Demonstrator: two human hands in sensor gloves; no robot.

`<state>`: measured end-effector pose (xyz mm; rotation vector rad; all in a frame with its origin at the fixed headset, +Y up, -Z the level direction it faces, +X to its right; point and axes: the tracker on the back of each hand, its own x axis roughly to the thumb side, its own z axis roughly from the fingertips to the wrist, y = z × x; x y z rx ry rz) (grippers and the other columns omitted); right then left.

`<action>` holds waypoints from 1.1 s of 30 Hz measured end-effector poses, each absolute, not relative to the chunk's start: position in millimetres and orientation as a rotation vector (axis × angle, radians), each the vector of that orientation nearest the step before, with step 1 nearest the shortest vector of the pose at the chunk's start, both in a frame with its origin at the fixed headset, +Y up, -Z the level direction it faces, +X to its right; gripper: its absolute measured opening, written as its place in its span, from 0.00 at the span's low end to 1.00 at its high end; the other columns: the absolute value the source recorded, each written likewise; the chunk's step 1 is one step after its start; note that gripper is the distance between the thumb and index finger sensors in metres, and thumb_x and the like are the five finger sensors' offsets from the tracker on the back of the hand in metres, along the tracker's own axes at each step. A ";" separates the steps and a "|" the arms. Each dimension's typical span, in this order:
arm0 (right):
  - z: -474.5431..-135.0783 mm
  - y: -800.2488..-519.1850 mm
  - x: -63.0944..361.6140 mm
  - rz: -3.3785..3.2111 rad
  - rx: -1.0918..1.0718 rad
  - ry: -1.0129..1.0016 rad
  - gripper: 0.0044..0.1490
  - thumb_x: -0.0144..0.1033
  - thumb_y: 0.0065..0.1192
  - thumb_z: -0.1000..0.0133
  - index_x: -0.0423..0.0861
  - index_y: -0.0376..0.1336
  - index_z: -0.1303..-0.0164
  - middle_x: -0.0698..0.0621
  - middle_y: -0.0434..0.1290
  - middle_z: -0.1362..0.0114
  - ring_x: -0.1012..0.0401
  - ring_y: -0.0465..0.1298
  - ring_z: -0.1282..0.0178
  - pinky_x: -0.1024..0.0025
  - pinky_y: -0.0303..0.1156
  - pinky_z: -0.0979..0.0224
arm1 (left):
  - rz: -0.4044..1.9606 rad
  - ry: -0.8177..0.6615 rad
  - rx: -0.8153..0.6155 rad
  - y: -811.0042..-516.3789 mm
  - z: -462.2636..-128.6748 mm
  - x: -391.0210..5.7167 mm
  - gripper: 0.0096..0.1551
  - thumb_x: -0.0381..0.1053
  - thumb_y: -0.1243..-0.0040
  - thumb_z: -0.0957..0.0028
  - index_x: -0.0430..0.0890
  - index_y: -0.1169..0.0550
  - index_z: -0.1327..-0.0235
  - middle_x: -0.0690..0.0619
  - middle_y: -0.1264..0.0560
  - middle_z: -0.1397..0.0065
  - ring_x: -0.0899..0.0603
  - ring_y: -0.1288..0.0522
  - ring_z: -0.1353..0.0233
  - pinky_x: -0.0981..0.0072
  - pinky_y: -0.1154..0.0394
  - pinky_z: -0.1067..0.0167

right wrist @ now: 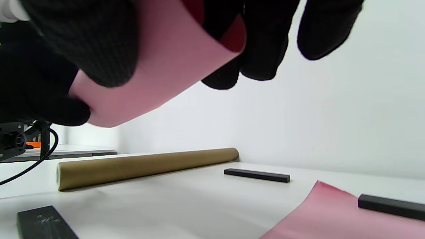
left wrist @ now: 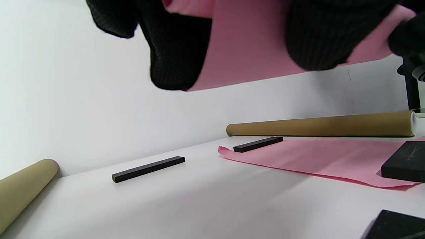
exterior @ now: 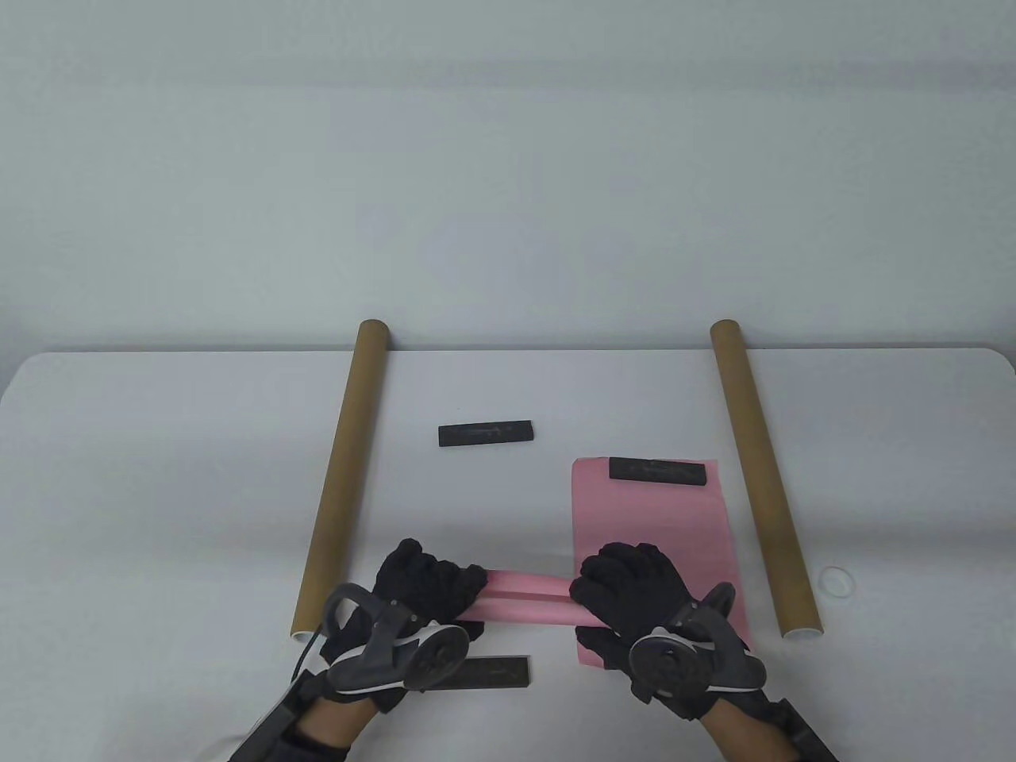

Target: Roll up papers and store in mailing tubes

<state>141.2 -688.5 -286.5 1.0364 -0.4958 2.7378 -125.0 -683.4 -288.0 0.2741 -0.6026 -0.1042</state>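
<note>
rolled sheet point(exterior: 528, 597): pink paper roll held just above the tabletop's near edge, left hand point(exterior: 425, 591) and right hand point(exterior: 631, 587) each grasping one end.
flat sheet point(exterior: 655, 540): not yet rolled, pinned by a black bar point(exterior: 657, 471) toward the right.
tubes: left tube point(exterior: 341, 476) and right tube point(exterior: 762, 476) lie unfilled, as far as visible.
progress: judged early; insertion and second sheet remain.

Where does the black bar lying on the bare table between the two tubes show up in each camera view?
Table view: the black bar lies centre, up and left of the flat pink sheet.
Left wrist view: the bar is lower left of centre.
Right wrist view: it is right of centre.
Shared landmark: the left mailing tube, at the left wrist view's left edge and lying across the right wrist view.
</note>
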 end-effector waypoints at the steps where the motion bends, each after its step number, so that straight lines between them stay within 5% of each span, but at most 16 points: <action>1: -287.2 -689.1 141.1 2.734 1.047 -0.467 0.34 0.58 0.69 0.49 0.45 0.76 0.44 0.44 0.78 0.31 0.39 0.75 0.26 0.31 0.68 0.28 | -0.102 -0.604 0.273 -683.4 -287.9 -124.7 0.36 0.70 0.37 0.60 0.57 0.25 0.38 0.59 0.18 0.46 0.51 0.16 0.44 0.45 0.30 0.29; 4: -287.6 -689.3 141.5 2.703 1.048 -0.424 0.37 0.63 0.66 0.50 0.44 0.78 0.49 0.43 0.80 0.34 0.39 0.76 0.28 0.31 0.68 0.29 | -0.089 -0.621 0.257 -685.1 -288.7 -124.1 0.34 0.71 0.37 0.61 0.57 0.21 0.43 0.61 0.16 0.54 0.53 0.14 0.51 0.47 0.28 0.30; 7: -285.9 -688.4 141.5 2.740 1.045 -0.496 0.39 0.57 0.72 0.50 0.45 0.71 0.35 0.42 0.74 0.27 0.37 0.73 0.25 0.31 0.67 0.28 | -0.070 -0.616 0.236 -685.1 -289.6 -124.8 0.34 0.72 0.38 0.62 0.57 0.20 0.46 0.62 0.14 0.60 0.54 0.13 0.56 0.48 0.27 0.31; 11: -283.1 -686.1 141.3 2.729 1.042 -0.579 0.36 0.50 0.74 0.49 0.47 0.70 0.33 0.42 0.73 0.25 0.38 0.72 0.24 0.32 0.67 0.27 | -0.075 -0.603 0.245 -685.4 -289.7 -126.1 0.35 0.72 0.38 0.61 0.57 0.22 0.41 0.61 0.16 0.52 0.53 0.14 0.49 0.47 0.28 0.30; 14: -284.1 -686.0 140.6 2.754 1.069 -0.529 0.34 0.58 0.70 0.49 0.46 0.75 0.42 0.44 0.77 0.30 0.39 0.75 0.26 0.34 0.70 0.28 | -0.090 -0.607 0.248 -687.7 -289.2 -124.0 0.36 0.70 0.37 0.60 0.57 0.25 0.38 0.59 0.18 0.46 0.51 0.16 0.44 0.46 0.29 0.29; 17: -285.5 -686.9 141.1 2.728 1.071 -0.470 0.36 0.63 0.66 0.50 0.45 0.78 0.49 0.44 0.81 0.35 0.39 0.78 0.29 0.35 0.71 0.30 | -0.095 -0.617 0.249 -687.9 -288.3 -121.9 0.34 0.70 0.37 0.60 0.57 0.23 0.41 0.61 0.17 0.51 0.52 0.15 0.48 0.47 0.28 0.30; 22: -284.0 -684.7 141.5 2.759 1.038 -0.550 0.40 0.56 0.72 0.50 0.44 0.69 0.32 0.42 0.73 0.26 0.37 0.72 0.24 0.32 0.67 0.28 | -0.061 -0.613 0.227 -687.2 -290.0 -123.9 0.34 0.72 0.38 0.61 0.56 0.20 0.45 0.62 0.15 0.58 0.54 0.13 0.55 0.48 0.27 0.30; 27: -285.1 -685.2 140.9 2.744 1.046 -0.502 0.35 0.59 0.69 0.49 0.45 0.75 0.42 0.43 0.78 0.31 0.38 0.74 0.26 0.32 0.68 0.28 | -0.099 -0.607 0.255 -688.4 -288.5 -123.0 0.37 0.70 0.37 0.60 0.57 0.26 0.37 0.59 0.18 0.43 0.50 0.16 0.41 0.46 0.30 0.29; 30: -286.8 -686.2 141.7 2.720 1.057 -0.440 0.37 0.64 0.65 0.50 0.45 0.79 0.50 0.44 0.82 0.36 0.39 0.78 0.29 0.33 0.70 0.30 | -0.094 -0.605 0.264 -686.5 -287.3 -122.2 0.35 0.70 0.37 0.60 0.58 0.24 0.40 0.60 0.17 0.47 0.51 0.15 0.45 0.47 0.29 0.29; 33: -285.9 -685.1 141.9 2.730 1.037 -0.481 0.41 0.63 0.68 0.51 0.44 0.74 0.39 0.42 0.76 0.29 0.37 0.74 0.26 0.32 0.68 0.29 | -0.085 -0.611 0.246 -686.8 -288.2 -122.8 0.34 0.72 0.38 0.61 0.57 0.20 0.44 0.61 0.15 0.54 0.53 0.13 0.51 0.48 0.28 0.30</action>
